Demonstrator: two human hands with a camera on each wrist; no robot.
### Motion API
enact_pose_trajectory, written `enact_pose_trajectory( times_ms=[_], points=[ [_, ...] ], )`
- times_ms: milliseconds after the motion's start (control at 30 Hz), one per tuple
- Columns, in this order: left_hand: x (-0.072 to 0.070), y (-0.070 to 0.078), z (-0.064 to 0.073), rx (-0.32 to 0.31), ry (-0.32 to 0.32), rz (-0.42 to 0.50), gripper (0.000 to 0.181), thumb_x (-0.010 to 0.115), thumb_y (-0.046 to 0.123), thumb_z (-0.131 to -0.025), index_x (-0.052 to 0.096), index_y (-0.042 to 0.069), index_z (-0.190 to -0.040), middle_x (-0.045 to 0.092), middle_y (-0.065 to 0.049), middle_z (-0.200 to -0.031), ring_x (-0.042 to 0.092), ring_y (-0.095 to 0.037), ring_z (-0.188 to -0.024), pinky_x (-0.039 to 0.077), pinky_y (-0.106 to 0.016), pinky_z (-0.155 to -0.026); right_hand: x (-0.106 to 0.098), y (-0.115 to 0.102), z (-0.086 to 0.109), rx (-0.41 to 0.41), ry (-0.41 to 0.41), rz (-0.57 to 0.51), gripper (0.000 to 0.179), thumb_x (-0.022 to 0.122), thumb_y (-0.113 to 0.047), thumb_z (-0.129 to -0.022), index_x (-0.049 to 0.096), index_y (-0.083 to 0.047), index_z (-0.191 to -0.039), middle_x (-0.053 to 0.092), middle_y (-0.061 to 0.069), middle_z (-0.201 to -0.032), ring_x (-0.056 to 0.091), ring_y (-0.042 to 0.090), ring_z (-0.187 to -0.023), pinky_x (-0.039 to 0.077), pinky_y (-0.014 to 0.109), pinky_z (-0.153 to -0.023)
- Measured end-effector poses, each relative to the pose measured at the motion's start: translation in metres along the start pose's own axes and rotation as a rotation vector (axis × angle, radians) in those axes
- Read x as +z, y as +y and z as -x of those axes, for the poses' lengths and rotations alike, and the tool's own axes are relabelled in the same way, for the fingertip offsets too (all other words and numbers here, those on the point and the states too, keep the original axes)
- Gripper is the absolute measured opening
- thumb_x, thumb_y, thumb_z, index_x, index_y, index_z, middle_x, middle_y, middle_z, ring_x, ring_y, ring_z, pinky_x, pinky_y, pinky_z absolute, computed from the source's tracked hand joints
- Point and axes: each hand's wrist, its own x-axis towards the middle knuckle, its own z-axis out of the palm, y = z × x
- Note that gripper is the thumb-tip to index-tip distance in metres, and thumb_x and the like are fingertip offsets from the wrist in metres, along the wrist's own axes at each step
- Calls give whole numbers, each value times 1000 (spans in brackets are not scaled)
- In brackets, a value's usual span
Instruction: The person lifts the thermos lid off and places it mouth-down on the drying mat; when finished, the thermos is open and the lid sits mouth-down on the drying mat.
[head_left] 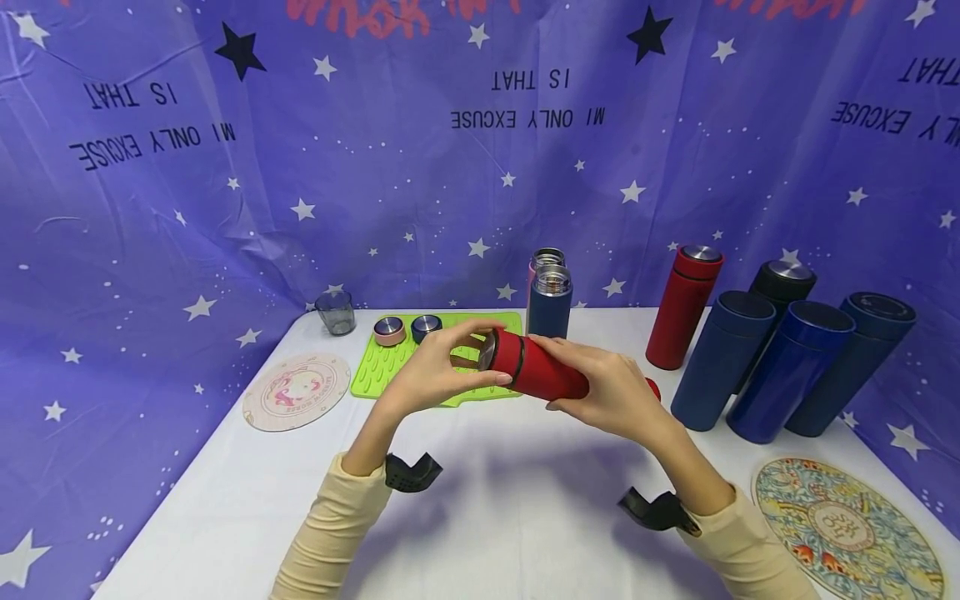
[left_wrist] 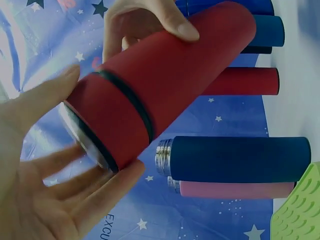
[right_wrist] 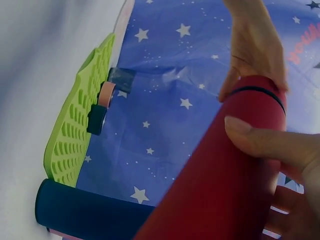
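Observation:
A red thermos bottle [head_left: 555,371] is held tilted above the white table, its red cap [head_left: 508,352] with a silver top pointing left. My left hand [head_left: 431,371] grips the cap, thumb on one side and fingers on the other. Around the body wraps my right hand [head_left: 611,387], its thumb lying along the side in the right wrist view. A dark ring [left_wrist: 127,102] marks the seam between cap and body. Beyond the hands stand a navy bottle [head_left: 551,315] and a pink bottle [left_wrist: 235,189], both uncapped with metal necks showing.
On the green mat [head_left: 367,379] sit a pink cap [head_left: 389,335] and a navy cap [head_left: 424,327]. A grey glass [head_left: 337,315] and round placemat [head_left: 296,392] lie left. At right stand a red bottle [head_left: 682,308], several dark bottles [head_left: 723,358] and a patterned placemat [head_left: 847,533].

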Motion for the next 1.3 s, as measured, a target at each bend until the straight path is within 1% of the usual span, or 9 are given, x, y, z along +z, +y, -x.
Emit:
enact_pose_trajectory(
  times_ms=[200,300,433,667,767,867,1067,1200,1300],
  points=[
    [-2,-6,-2,232,-95,-4,65,83,-3,-71,55,-3,-129,57,-15,-127,54,-24,-114,54,-39,-88,-5,3,1,70,-96,-196,88,92,-22,-63,52,-29,-141,68,-5,-111,63,11,-88,55,31,-71],
    [-2,-7,-2,268,-99,1,63,83,-5,-70,56,-3,-127,58,-15,-125,54,-23,-115,54,-38,-88,-5,3,1,76,-104,-225,88,92,-23,-64,51,-29,-141,68,-6,-110,63,10,-88,55,30,-71],
    [1,-16,-3,224,-60,20,63,84,0,-71,56,-1,-128,59,-11,-123,58,-23,-106,56,-34,-83,-3,1,1,41,-64,-170,89,92,-21,-63,51,-27,-141,67,-3,-115,64,14,-91,56,32,-72],
    [6,-30,-5,-9,52,20,59,85,20,-75,58,11,-128,63,-4,-114,64,-23,-97,58,-31,-73,3,-2,-2,-61,39,51,88,92,-19,-61,53,-20,-140,64,7,-123,64,26,-106,57,43,-78],
    [7,-39,-6,-27,61,15,60,85,25,-75,58,16,-128,63,1,-113,64,-18,-97,58,-29,-73,5,-1,-2,-73,38,66,88,92,-18,-62,52,-20,-141,64,8,-124,64,27,-106,57,45,-78],
    [7,-42,-7,43,19,19,65,86,17,-73,57,13,-131,61,-2,-121,61,-19,-101,57,-32,-78,4,3,-1,-48,-5,10,88,92,-21,-63,51,-22,-141,65,6,-123,64,24,-104,57,41,-78],
    [5,-45,-9,259,-103,10,74,86,4,-70,53,7,-136,53,-7,-135,51,-20,-120,54,-37,-88,-7,13,2,66,-150,-245,87,91,-25,-66,49,-26,-142,67,-4,-113,63,12,-92,56,31,-73],
    [3,-46,-8,311,-139,-1,66,82,-1,-74,56,10,-134,51,-5,-139,45,-18,-129,53,-36,-90,-10,14,2,78,-187,-285,86,90,-29,-68,49,-26,-143,67,-5,-109,63,11,-90,56,29,-72],
    [3,-46,-8,321,-132,-2,63,81,-1,-75,57,11,-133,51,-3,-139,44,-18,-130,53,-34,-89,-10,14,2,72,-178,-266,87,90,-28,-67,49,-26,-143,68,-5,-109,63,10,-89,56,29,-71]
  ],
)
